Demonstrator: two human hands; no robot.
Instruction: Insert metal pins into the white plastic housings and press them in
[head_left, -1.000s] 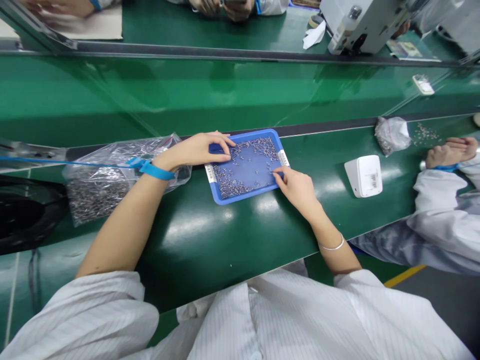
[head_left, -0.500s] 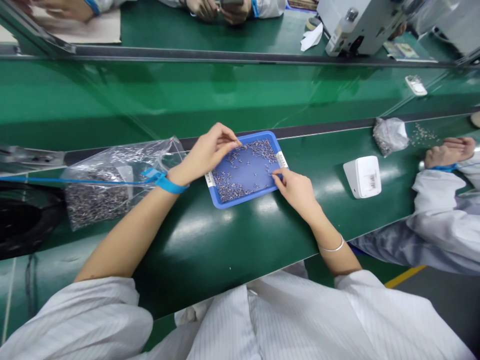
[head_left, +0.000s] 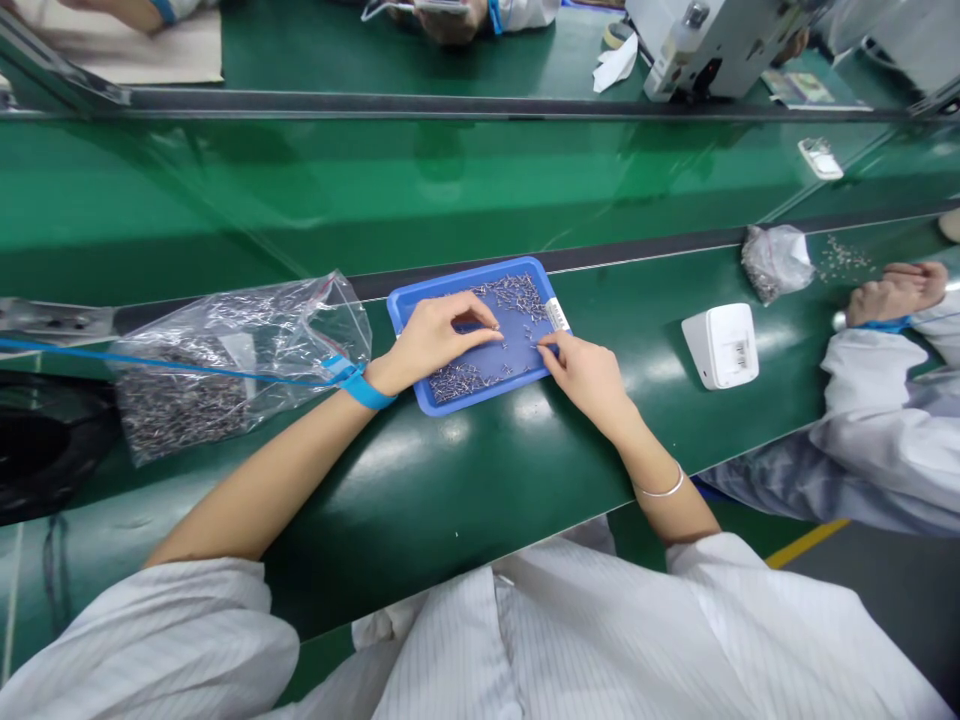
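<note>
A shallow blue tray [head_left: 409,310] lies on the green bench in front of me, with several small metal pins [head_left: 517,295] scattered in it. My left hand [head_left: 431,342], with a blue wrist strap, reaches over the middle of the tray. Its fingers are drawn together, their tips down among the pins, and what they pinch is too small to see. My right hand [head_left: 586,378] rests at the tray's right edge, fingers curled, thumb and forefinger gripping the rim by a white label [head_left: 556,313].
A clear plastic bag of pins [head_left: 217,365] lies left of the tray. A white boxy device [head_left: 720,345] stands to the right. Beyond it are a smaller bag [head_left: 776,262] and a co-worker's hand [head_left: 896,292]. A green conveyor belt [head_left: 450,190] runs behind, with other people's hands beyond it.
My left hand rose from the tray's far left corner with pinched fingers, then came down over the tray's middle. The tray has shifted slightly. My right hand stays at the tray's right edge.
</note>
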